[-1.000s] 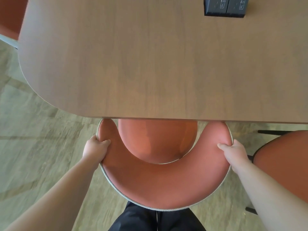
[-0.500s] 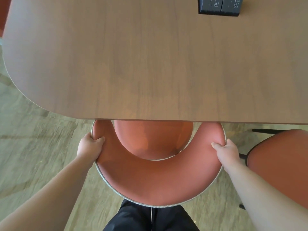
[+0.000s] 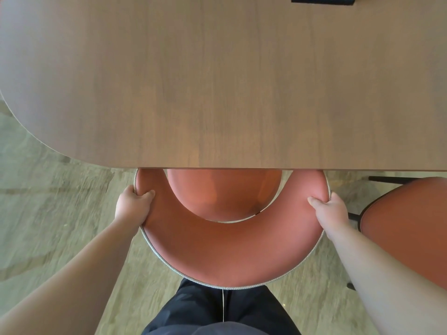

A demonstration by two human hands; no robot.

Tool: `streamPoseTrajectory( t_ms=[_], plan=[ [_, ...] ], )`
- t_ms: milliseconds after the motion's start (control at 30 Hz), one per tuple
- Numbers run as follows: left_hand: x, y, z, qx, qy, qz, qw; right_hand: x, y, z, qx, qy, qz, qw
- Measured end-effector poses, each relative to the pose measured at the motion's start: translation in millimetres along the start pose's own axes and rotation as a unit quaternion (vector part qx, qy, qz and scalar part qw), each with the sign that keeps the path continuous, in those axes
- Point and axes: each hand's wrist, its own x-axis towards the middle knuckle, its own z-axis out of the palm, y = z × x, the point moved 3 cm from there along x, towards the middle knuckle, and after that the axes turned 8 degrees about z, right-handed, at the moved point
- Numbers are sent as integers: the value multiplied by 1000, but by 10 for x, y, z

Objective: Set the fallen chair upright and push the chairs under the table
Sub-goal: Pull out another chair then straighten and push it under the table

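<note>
An orange chair (image 3: pixel 232 250) with a curved backrest stands upright right in front of me. Its seat (image 3: pixel 225 192) reaches partly under the near edge of the brown wooden table (image 3: pixel 217 81). My left hand (image 3: pixel 131 206) grips the left end of the backrest, thumb on top. On the right end, my right hand (image 3: pixel 331 210) holds the backrest the same way. A second orange chair (image 3: pixel 404 221) stands at the right, out from under the table.
A black power socket box (image 3: pixel 323 0) is set in the table top at the far right edge. Beige stone floor (image 3: pixel 48 226) lies to the left of the chair. The second chair's dark legs (image 3: pixel 384 179) show beside my right arm. My dark trousers (image 3: pixel 217 313) are just behind the backrest.
The chair has slid a little farther under the table with both hands still on the backrest. My view has moved forward over the table.
</note>
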Motion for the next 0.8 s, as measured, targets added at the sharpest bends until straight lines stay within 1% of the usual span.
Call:
streamPoseTrajectory(
  t_ms=[267, 367, 433, 533, 633, 733, 800],
  plan=[
    [-54, 65, -22, -24, -4, -12, 1000, -43, -52, -27, -44, -14, 14, 999],
    [-161, 121, -87, -27, -4, -20, 999, -143, -96, -103, -68, -14, 17, 997],
    [-249, 190, -151, -26, -11, -19, 999, -279, -129, -191, -64, -11, 9, 998],
    [-396, 359, -262, -37, -34, 0, 999, -520, -129, -326, -36, -10, -19, 999],
    [-571, 491, -405, -71, -62, 5, 996, -846, -77, -447, 17, -15, -41, 999],
    [-780, 636, -520, -147, -92, 23, 985, -1203, 0, -569, 81, -16, -50, 995],
    [-970, 827, -534, -196, -136, 47, 970, -1457, 61, -680, 125, -5, -58, 990]
  ],
)
